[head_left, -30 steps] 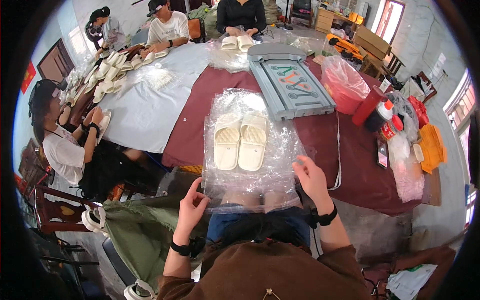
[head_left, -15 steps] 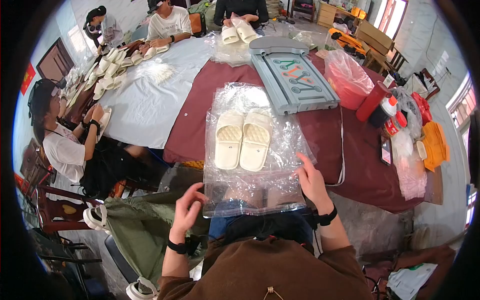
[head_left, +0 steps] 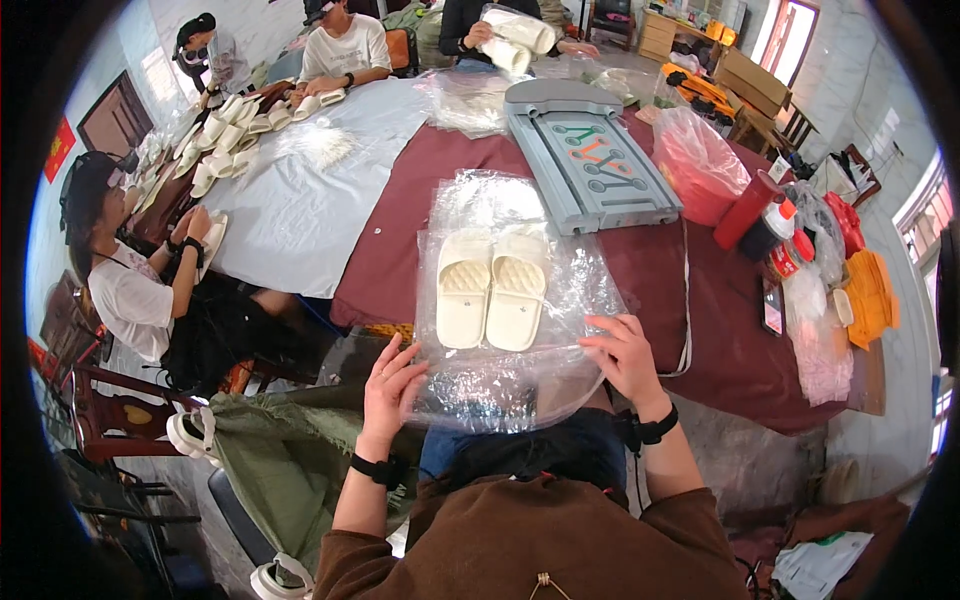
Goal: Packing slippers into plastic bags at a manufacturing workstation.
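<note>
The left hand [head_left: 392,385] is laid on the near left corner of a clear plastic bag [head_left: 510,300], with the fingers spread and pressing the film; nothing is clenched. The right hand [head_left: 622,355] is placed on the near right edge of the same bag, and the film seems to be pinched lightly under its fingers. The bag is probably held this way so that it is kept flat and its open end is kept toward the body. A pair of cream slippers [head_left: 492,288] is seen in the bag, side by side, soles up, on the dark red surface [head_left: 640,270]. Behind the bag, a grey plastic tray [head_left: 590,150] is placed. To the right, a pink bag [head_left: 698,165] and some bottles [head_left: 765,220] are kept.
</note>
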Tool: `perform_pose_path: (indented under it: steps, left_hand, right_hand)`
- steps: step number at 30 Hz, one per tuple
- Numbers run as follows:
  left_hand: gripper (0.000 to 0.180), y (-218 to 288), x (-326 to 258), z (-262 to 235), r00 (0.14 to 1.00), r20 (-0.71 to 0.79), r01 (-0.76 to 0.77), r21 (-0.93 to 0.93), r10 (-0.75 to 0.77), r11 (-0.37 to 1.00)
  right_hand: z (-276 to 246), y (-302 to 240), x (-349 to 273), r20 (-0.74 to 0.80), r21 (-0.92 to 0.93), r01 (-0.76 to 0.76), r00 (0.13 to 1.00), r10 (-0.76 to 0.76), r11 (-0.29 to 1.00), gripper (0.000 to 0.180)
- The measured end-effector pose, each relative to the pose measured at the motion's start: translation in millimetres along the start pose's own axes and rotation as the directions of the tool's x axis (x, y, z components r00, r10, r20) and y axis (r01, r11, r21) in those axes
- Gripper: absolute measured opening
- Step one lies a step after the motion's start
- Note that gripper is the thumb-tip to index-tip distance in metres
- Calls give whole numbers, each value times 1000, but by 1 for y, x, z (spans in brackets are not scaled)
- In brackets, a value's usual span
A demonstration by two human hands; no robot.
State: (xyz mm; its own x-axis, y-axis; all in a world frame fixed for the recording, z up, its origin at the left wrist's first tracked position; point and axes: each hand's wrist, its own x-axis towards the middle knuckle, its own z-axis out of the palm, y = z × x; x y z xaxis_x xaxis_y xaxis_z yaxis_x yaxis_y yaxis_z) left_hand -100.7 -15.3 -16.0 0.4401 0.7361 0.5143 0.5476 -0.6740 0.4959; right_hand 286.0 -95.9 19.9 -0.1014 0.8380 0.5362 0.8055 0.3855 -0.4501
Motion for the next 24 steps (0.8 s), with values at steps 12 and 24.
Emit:
perform_pose_path:
  steps: [12,24]
  left_hand:
    - [26,-11,30,32,829,-76,496,-356,-554,792]
    - [48,2,46,43,897,-294,357,37,-331,934]
  right_hand:
    - [33,12,8,-93,135,-378,915,392,916,14]
    - [41,21,3,-75,139,-489,862,501,861,35]
